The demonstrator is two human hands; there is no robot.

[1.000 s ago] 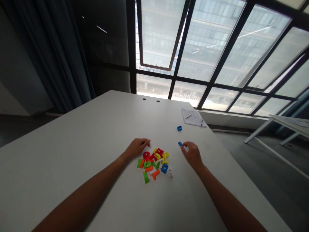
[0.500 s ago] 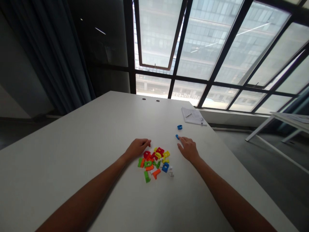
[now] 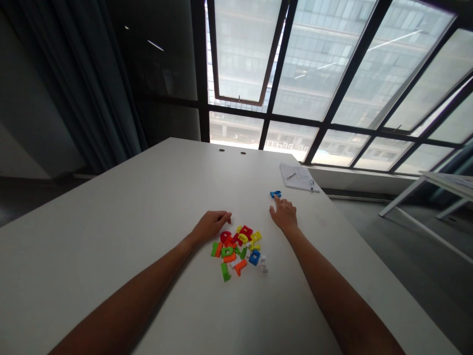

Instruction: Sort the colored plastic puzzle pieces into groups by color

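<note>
A pile of small plastic letter-shaped pieces (image 3: 236, 252) in red, yellow, green, orange, blue and white lies on the white table. Left of the pile's far edge rests my left hand (image 3: 212, 224), its fingers curled in and nothing visible in them. My right hand (image 3: 284, 214) is farther out to the right, thumb apart and forefinger stretched forward. That fingertip touches the near side of a small group of blue pieces (image 3: 275, 194), apart from the pile. The fingertip partly hides these pieces, so their exact shapes are unclear.
A paper pad (image 3: 297, 177) with pens on it lies near the table's right edge. Two round dark inserts (image 3: 221, 150) are set in the far end of the white table (image 3: 155, 197). Another table (image 3: 447, 182) stands to the right, and large windows rise behind.
My right hand has moved forward and slightly left, sliding a blue piece across the table up to the other blue one. My left hand has stayed in place.
</note>
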